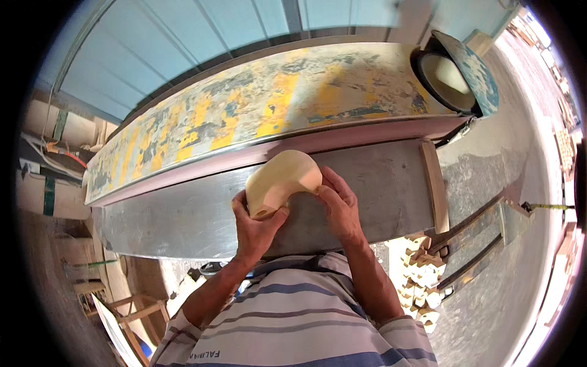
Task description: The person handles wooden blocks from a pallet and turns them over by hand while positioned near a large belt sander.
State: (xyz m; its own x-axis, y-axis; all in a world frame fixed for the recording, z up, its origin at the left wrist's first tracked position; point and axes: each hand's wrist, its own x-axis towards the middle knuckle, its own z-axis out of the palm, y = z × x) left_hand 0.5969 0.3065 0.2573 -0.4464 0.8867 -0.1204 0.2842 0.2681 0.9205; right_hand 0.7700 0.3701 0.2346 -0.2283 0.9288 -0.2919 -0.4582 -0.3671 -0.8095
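Observation:
Between my two hands is a curved, pale wooden piece (282, 177), bent like a horseshoe and smooth on its outer side. My left hand (255, 227) grips its left end, thumb on the near side, where a small hole shows in the end face. On the opposite end, my right hand (338, 202) pinches the tip between thumb and fingers. The piece is over the grey metal table (183, 214) of a long sanding machine. Its far side is by the pinkish sanding belt (342, 136); whether the two touch I cannot tell.
Behind the belt runs a worn cover (244, 104) with yellow stripes, ending at a round drum (445, 79) on the right. A wooden strip (435, 186) bounds the table's right end. Several pale wooden pieces (422, 269) lie lower right. Cables (52, 150) hang at left.

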